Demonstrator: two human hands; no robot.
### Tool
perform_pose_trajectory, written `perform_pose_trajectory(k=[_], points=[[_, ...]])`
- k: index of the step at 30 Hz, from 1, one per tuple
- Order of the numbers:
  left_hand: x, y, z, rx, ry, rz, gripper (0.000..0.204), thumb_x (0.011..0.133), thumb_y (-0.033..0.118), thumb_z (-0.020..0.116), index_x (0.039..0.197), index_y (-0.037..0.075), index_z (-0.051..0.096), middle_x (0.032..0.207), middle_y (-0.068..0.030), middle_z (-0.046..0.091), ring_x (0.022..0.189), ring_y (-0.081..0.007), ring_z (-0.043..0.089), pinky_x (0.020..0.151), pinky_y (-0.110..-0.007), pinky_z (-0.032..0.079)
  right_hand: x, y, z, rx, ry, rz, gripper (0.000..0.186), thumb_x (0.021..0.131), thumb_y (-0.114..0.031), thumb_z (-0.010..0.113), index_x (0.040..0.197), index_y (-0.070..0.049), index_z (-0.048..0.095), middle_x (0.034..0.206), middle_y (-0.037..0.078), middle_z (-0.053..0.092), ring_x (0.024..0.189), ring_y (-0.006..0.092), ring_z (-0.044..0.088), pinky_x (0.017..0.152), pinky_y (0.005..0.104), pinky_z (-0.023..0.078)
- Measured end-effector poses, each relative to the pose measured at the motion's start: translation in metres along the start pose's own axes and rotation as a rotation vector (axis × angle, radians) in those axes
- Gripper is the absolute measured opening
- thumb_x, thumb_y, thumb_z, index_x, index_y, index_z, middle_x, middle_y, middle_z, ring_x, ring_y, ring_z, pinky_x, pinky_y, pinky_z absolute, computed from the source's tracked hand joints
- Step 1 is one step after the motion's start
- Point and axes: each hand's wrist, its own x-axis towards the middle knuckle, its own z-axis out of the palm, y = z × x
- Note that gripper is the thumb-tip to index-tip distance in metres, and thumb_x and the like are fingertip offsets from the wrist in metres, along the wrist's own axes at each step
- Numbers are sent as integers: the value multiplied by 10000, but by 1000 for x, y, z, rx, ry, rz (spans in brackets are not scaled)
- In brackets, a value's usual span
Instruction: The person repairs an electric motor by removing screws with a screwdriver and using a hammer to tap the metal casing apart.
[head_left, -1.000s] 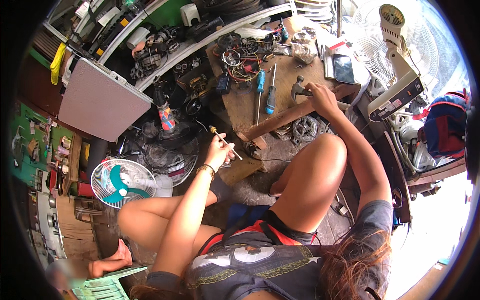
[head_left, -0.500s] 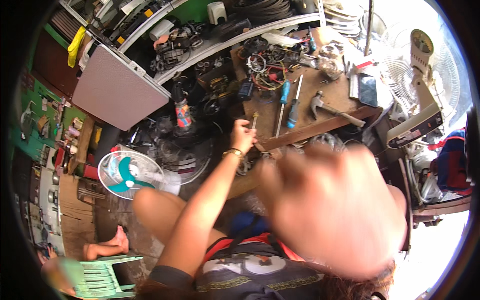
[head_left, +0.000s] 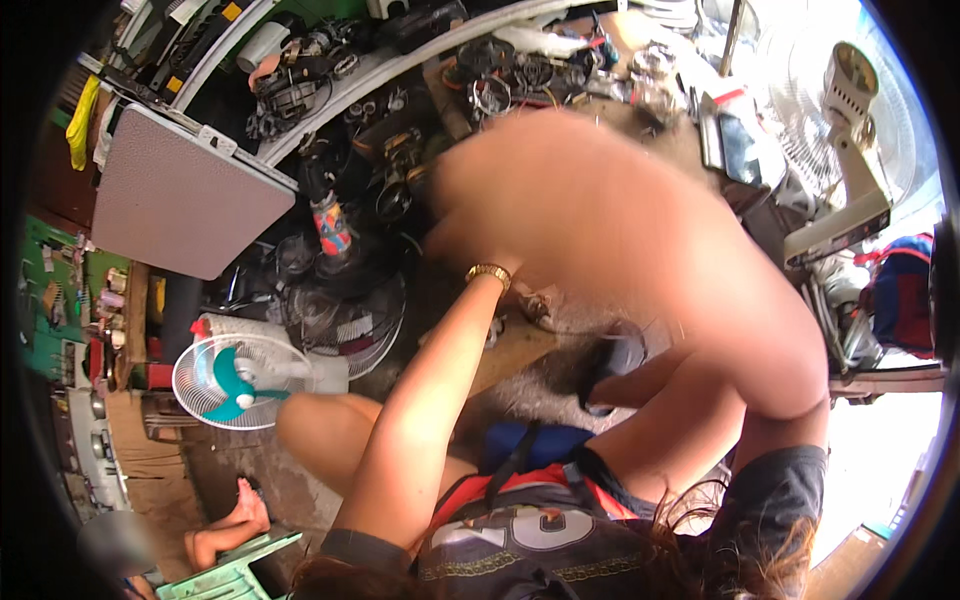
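Observation:
My right hand (head_left: 490, 190) is a large motion-smeared shape close to the camera, reaching forward and leftward across the bench; its fingers and anything held cannot be made out. Behind it, my left forearm (head_left: 430, 395) reaches up to the bench, a gold bracelet (head_left: 488, 272) at the wrist; my left hand is hidden by the blur. The wooden bench (head_left: 445, 100) carries tangled motor parts (head_left: 490, 95) and a dark phone (head_left: 740, 155) at the back. The screwdrivers and hammer on it are covered by my right arm.
A grey folded board (head_left: 190, 190) leans left, above a white fan with teal blades (head_left: 235, 385). A pedestal fan (head_left: 850, 170) and red-blue bag (head_left: 900, 300) are at right, metal shelving (head_left: 370, 70) behind. Another person's legs (head_left: 225, 535) and a green chair (head_left: 245, 565) are lower left.
My right hand has let go of the hammer, risen toward the camera and swept leftward. My left hand moved forward onto the bench with a thin rod, and is now covered.

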Motion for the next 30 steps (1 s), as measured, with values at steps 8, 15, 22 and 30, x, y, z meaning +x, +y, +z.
perform_pose_trajectory(k=[8, 15, 22, 30], points=[[-20, -16, -23, -92, -22, 185, 358, 830, 195, 716, 1146, 127, 562, 1091, -85, 542, 858, -267, 630, 720, -379, 525, -264, 160, 127, -494, -384, 1192, 121, 828, -85, 595, 822, -28, 702, 913, 190, 699, 849, 350, 706, 739, 416, 583], [-65, -85, -67, -173, 7, 30, 311, 812, 78, 711, 1109, 73, 620, 1063, -74, 535, 718, -165, 607, 704, -300, 523, -246, 212, 173, -531, -587, 1338, 156, 852, -104, 610, 881, -89, 763, 935, 136, 737, 906, 270, 731, 733, 370, 598], [-78, -86, -82, -223, 1, -55, 253, 812, 67, 707, 1057, 59, 647, 1059, -75, 537, 747, -155, 596, 713, -301, 514, -239, 275, 186, -125, -85, 1241, 173, 741, 20, 628, 812, -69, 758, 846, 180, 719, 834, 329, 710, 739, 417, 559], [-86, -106, -79, -142, 46, -130, 260, 809, 127, 720, 1057, 84, 655, 1052, -67, 553, 795, -181, 595, 742, -324, 524, -233, 253, 170, -8, -167, 1040, 205, 729, -20, 680, 885, -118, 769, 874, 129, 691, 857, 294, 683, 751, 414, 538]])
